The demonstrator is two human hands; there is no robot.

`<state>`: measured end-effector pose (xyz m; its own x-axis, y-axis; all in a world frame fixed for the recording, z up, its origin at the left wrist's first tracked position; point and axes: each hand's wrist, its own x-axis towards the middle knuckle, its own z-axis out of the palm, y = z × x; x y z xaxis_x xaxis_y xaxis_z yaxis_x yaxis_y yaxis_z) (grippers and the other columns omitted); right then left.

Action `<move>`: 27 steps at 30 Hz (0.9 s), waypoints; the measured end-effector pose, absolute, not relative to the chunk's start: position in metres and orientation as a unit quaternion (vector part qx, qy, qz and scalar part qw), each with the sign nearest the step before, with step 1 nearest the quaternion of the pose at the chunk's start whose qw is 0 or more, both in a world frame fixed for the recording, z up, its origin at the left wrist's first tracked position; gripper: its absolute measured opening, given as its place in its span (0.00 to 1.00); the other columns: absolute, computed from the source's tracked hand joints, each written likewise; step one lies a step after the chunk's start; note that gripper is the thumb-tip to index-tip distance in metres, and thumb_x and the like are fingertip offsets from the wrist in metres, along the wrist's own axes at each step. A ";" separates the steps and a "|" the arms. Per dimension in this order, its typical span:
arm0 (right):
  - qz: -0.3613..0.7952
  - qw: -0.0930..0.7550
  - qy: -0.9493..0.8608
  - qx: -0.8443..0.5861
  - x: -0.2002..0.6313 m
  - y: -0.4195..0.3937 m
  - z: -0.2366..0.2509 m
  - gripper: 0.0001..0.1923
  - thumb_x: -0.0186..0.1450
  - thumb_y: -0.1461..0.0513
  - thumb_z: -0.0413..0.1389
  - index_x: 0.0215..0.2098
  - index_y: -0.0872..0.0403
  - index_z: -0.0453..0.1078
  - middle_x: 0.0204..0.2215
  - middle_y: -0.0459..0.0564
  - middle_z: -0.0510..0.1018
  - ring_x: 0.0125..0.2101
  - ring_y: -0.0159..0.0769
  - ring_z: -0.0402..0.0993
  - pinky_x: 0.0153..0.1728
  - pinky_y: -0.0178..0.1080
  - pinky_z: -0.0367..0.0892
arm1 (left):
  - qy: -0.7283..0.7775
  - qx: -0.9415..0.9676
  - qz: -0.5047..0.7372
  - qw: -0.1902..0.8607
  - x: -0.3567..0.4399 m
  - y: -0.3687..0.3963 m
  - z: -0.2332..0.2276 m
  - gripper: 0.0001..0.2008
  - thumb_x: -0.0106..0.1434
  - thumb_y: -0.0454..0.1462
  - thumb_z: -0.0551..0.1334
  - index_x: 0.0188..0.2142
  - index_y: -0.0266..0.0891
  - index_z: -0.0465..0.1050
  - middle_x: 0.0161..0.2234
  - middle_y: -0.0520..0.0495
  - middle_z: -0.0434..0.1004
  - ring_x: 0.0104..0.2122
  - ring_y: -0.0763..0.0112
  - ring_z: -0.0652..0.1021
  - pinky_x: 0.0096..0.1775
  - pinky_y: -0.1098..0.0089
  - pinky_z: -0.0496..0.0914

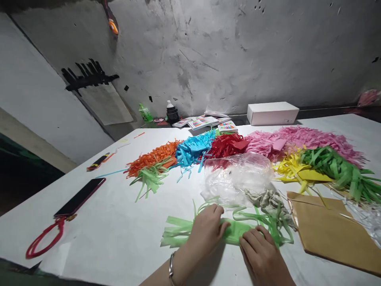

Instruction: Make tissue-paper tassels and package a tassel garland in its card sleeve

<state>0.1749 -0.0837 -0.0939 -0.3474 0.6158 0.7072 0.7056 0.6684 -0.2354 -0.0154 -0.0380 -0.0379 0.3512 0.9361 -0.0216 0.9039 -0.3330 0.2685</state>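
Observation:
A light green fringed tissue-paper tassel [236, 231] lies flat on the white table in front of me, its cut strips spreading to the left and right. My left hand [206, 228], a bangle on its wrist, lies over the left part of the band with bent fingers and the thumb on the paper. Close by, my right hand [262, 252] has its fingers curled over the lower right edge of the same band. Both palms face down, so the undersides of the fingers are hidden. Crumpled clear plastic bags [235, 178] sit just beyond, beside a bunched grey cloth [264, 198].
Fringed paper bunches cross the table: orange [154, 157], blue [195, 147], red [228, 145], pink [315, 141], yellow [293, 167] and dark green [339, 167]. A brown envelope [330, 230] lies right, a phone [80, 196] left. Behind stand a white box [272, 114] and printed packs [202, 122].

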 end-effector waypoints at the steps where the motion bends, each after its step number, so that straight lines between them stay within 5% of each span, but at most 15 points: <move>1: -0.051 0.412 -0.814 -0.405 0.175 -0.083 -0.092 0.15 0.70 0.71 0.45 0.34 0.52 0.70 0.26 0.46 0.74 0.30 0.36 0.71 0.49 0.44 0.60 | 0.527 0.838 0.098 0.103 -0.019 -0.043 -0.037 0.17 0.62 0.41 0.66 0.49 0.38 0.71 0.50 0.37 0.76 0.50 0.49 0.75 0.48 0.53 0.69; 4: -0.019 0.426 -0.811 -0.400 0.175 -0.083 -0.086 0.12 0.69 0.70 0.47 0.35 0.52 0.69 0.28 0.46 0.74 0.31 0.36 0.71 0.47 0.43 0.59 | 0.389 0.902 0.181 0.054 -0.026 -0.056 -0.043 0.20 0.60 0.39 0.69 0.50 0.42 0.69 0.54 0.41 0.74 0.54 0.50 0.70 0.59 0.45 0.57; 6: -0.004 0.415 -0.819 -0.397 0.173 -0.084 -0.085 0.10 0.70 0.67 0.48 0.38 0.52 0.70 0.30 0.47 0.75 0.33 0.37 0.72 0.48 0.43 0.58 | 0.355 0.912 0.200 0.035 -0.028 -0.062 -0.054 0.08 0.63 0.32 0.64 0.42 0.42 0.71 0.43 0.47 0.78 0.46 0.59 0.74 0.58 0.51 0.57; 10: -0.017 0.405 -0.824 -0.395 0.175 -0.086 -0.095 0.17 0.73 0.65 0.42 0.35 0.50 0.71 0.29 0.47 0.76 0.33 0.39 0.70 0.48 0.45 0.56 | 0.353 0.912 0.207 0.017 -0.029 -0.067 -0.074 0.07 0.64 0.27 0.59 0.33 0.40 0.68 0.30 0.52 0.75 0.34 0.67 0.73 0.54 0.56 0.61; 16: 0.006 0.373 -0.814 -0.446 0.191 -0.090 -0.106 0.18 0.75 0.66 0.40 0.37 0.50 0.70 0.35 0.48 0.77 0.39 0.40 0.71 0.49 0.47 0.54 | 0.392 0.888 0.230 0.072 -0.036 -0.072 -0.071 0.08 0.68 0.28 0.55 0.35 0.40 0.69 0.34 0.49 0.76 0.36 0.65 0.73 0.46 0.58 0.63; 22: -0.051 0.313 -0.782 -0.537 0.178 -0.074 -0.103 0.20 0.75 0.64 0.40 0.27 0.50 0.64 0.25 0.47 0.69 0.30 0.43 0.65 0.41 0.49 0.55 | 0.514 0.830 0.197 0.094 -0.029 -0.072 -0.064 0.10 0.67 0.30 0.55 0.30 0.39 0.70 0.33 0.47 0.74 0.35 0.61 0.72 0.44 0.56 0.64; 27: -0.059 0.290 -0.780 -0.552 0.179 -0.067 -0.092 0.16 0.74 0.63 0.44 0.29 0.51 0.66 0.27 0.48 0.72 0.32 0.44 0.67 0.42 0.50 0.57 | 0.563 0.809 0.147 0.083 -0.022 -0.069 -0.063 0.09 0.65 0.31 0.59 0.27 0.39 0.71 0.34 0.47 0.74 0.37 0.60 0.71 0.44 0.54 0.63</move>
